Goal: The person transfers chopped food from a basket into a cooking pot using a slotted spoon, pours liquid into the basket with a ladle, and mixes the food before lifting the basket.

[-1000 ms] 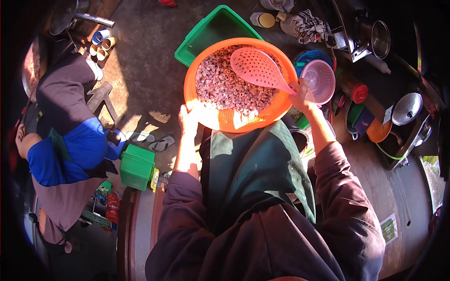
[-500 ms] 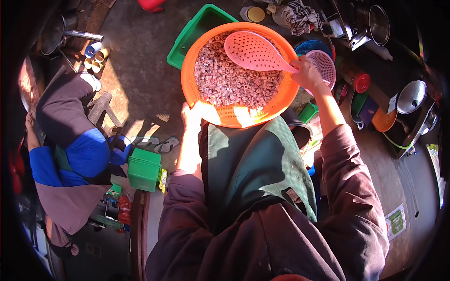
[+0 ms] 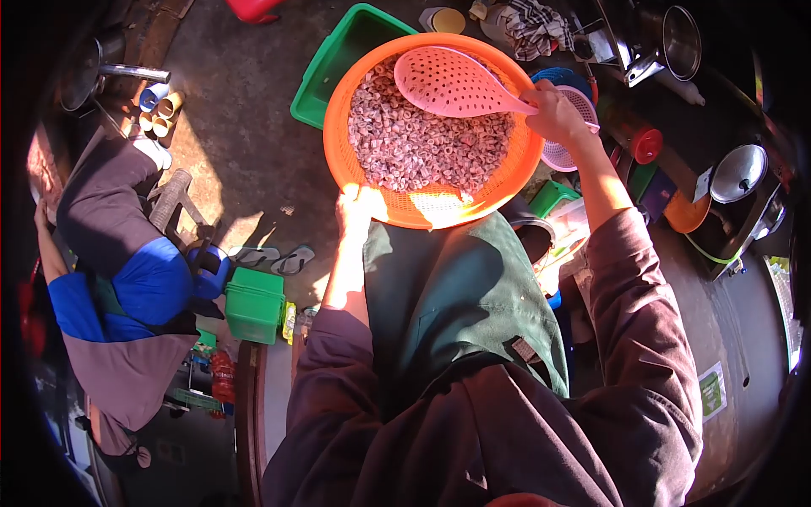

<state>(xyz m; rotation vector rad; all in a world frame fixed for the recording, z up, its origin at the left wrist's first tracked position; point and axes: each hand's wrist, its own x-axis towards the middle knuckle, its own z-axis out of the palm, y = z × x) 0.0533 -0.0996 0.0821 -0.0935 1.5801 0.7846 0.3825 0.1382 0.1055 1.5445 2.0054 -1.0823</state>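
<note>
A round orange plastic basket point(image 3: 338, 160) is held out above my lap, tilted slightly toward me. Many small, pale pinkish ring-like pieces point(image 3: 397, 144) cover its bottom; I cannot tell what they are. My left hand point(image 3: 358, 207) is closed on the near left rim, in bright sunlight. My right hand point(image 3: 555, 114) grips the handle of a pink perforated ladle point(image 3: 448, 82) at the right rim. The ladle's bowl lies over the far part of the pieces. Whether the right fingers also hold the rim is hidden.
A green tub point(image 3: 314, 89) stands behind the basket, with a pink colander point(image 3: 562, 155) to its right. Pots and lids point(image 3: 738, 174) crowd the right side. On the left, a co-worker in blue point(image 3: 156, 283) sits bent over near a green box point(image 3: 255, 304) and slippers point(image 3: 293, 259).
My left hand has slid a little rightward along the near rim. The ladle and right hand have shifted slightly left and up. The whole view has also moved slightly.
</note>
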